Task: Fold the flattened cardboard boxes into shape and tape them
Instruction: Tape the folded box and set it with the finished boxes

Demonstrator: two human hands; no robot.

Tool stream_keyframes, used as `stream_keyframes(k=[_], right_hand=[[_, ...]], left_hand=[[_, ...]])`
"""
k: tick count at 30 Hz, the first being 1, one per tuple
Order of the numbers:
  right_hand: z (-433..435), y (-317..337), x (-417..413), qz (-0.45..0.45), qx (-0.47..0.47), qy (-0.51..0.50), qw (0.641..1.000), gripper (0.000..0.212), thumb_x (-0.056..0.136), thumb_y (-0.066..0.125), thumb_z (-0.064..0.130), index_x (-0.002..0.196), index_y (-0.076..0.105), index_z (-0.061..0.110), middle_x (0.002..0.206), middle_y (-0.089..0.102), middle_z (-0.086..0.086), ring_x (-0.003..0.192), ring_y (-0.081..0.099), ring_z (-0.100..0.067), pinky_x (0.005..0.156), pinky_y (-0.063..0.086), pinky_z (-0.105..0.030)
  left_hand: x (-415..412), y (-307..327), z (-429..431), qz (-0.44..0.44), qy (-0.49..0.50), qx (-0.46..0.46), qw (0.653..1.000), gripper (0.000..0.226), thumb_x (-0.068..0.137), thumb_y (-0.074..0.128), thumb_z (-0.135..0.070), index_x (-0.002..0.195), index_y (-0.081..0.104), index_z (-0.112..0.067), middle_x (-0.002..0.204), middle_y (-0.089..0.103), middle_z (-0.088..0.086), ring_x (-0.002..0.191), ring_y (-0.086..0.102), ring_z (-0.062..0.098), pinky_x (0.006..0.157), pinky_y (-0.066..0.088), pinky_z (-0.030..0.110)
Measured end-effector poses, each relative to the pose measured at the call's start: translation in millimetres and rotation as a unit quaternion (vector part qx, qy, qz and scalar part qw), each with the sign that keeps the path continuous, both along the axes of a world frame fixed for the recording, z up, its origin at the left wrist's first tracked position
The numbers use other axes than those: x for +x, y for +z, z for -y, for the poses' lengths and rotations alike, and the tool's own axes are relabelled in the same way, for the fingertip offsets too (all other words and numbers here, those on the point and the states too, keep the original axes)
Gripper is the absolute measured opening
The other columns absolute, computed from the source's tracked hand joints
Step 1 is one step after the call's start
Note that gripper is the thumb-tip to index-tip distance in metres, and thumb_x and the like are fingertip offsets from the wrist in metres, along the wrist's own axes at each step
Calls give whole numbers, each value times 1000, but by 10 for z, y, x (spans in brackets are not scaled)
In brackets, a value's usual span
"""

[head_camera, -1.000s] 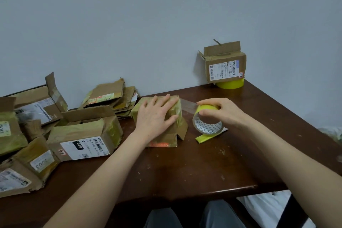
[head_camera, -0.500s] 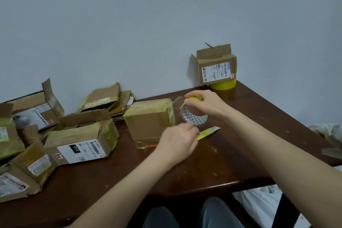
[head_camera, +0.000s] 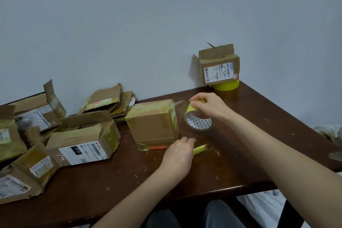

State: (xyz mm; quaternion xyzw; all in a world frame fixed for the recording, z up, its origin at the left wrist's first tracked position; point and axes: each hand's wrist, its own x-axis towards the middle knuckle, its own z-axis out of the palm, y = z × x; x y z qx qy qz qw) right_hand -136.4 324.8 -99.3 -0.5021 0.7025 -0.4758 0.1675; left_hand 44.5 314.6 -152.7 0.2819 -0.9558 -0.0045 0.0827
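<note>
Just left of the right grip (head_camera: 209, 106), which pinches the tape roll (head_camera: 199, 122), the taped box (head_camera: 153, 122) blocks the way, and a strip of clear tape (head_camera: 180, 106) spans the narrow gap between them. The left grip (head_camera: 178, 155) lies low over the tabletop (head_camera: 240, 144), with the box's front just beyond its fingers and a yellow tool (head_camera: 200, 147) poking out at its right; bare wood opens rightward and toward the near edge. Far left of both grips, open boxes (head_camera: 83, 140) and flattened cardboard (head_camera: 109, 103) crowd the surface, and beyond the right grip a labelled box (head_camera: 219, 66) on a yellow roll (head_camera: 225, 85) fills the far corner.
</note>
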Motion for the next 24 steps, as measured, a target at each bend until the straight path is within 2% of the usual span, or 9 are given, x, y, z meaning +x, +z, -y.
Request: stream_keyframes(k=[4, 5, 7, 10, 13, 16, 18, 22, 24], right_hand=[[26, -9, -20, -1, 22, -17, 1000, 27, 89, 62, 27, 115, 66, 20, 117, 64, -2, 101, 60, -15, 76, 48, -22], [28, -15, -22, 0, 29, -20, 999, 28, 89, 62, 28, 115, 67, 19, 117, 64, -2, 100, 60, -14, 77, 48, -24], [23, -35, -7, 5, 42, -24, 999, 29, 89, 63, 32, 114, 68, 17, 113, 65, -2, 95, 60, -13, 70, 47, -22], [30, -53, 40, 0, 59, -30, 998, 35, 87, 65, 42, 110, 71, 16, 108, 66, -1, 95, 60, -14, 71, 46, -25], [4, -45, 100, -16, 68, -32, 997, 35, 84, 67, 47, 103, 72, 18, 99, 68, 3, 93, 61, -13, 72, 50, -29], [-40, -28, 124, -34, 77, -33, 996, 29, 85, 67, 43, 99, 74, 19, 98, 68, 4, 94, 61, -12, 85, 53, -35], [-58, -15, 134, -50, 95, -28, 994, 26, 85, 66, 40, 100, 74, 20, 101, 67, 4, 95, 60, -13, 86, 52, -34], [-80, -28, 150, -34, 122, -3, 992, 24, 87, 63, 36, 102, 74, 21, 100, 64, 1, 97, 60, -18, 78, 47, -28], [-72, -45, 158, -17, 114, -3, 993, 15, 87, 62, 31, 92, 74, 24, 99, 66, 0, 93, 60, -17, 74, 46, -28]], left_hand=[[482, 227, -52, -41, 33, 4, 999, 27, 98, 46, -22, 123, 55, -19, 111, 49, -2, 99, 53, 17, 85, 47, 31], [586, 319, -45, -69, 49, -4, 996, 23, 97, 48, -25, 118, 57, -20, 105, 49, -5, 94, 54, 14, 81, 47, 28], [719, 518, -5, -140, 74, -34, 987, 16, 95, 52, -29, 105, 59, -19, 94, 49, -8, 81, 53, 9, 72, 47, 23], [671, 784, 52, -246, 99, -54, 963, 11, 94, 53, -30, 93, 53, -20, 86, 50, -8, 71, 48, 6, 60, 37, 19], [374, 911, 122, -285, 119, -63, 949, 17, 98, 47, -33, 96, 51, -16, 92, 48, -4, 78, 47, 11, 66, 33, 23], [75, 864, 181, -281, 130, -41, 950, 21, 100, 42, -34, 96, 48, -15, 95, 46, -2, 80, 45, 14, 66, 31, 24], [-29, 764, 211, -268, 126, -41, 954, 24, 101, 38, -34, 99, 50, -12, 95, 46, -1, 81, 45, 14, 66, 29, 23], [0, 632, 265, -296, 120, -32, 947, 24, 101, 39, -29, 102, 52, -8, 96, 48, 2, 80, 45, 14, 67, 31, 23], [41, 603, 269, -299, 114, -34, 947, 25, 101, 39, -28, 100, 53, -7, 96, 47, 2, 80, 45, 14, 68, 33, 24]])
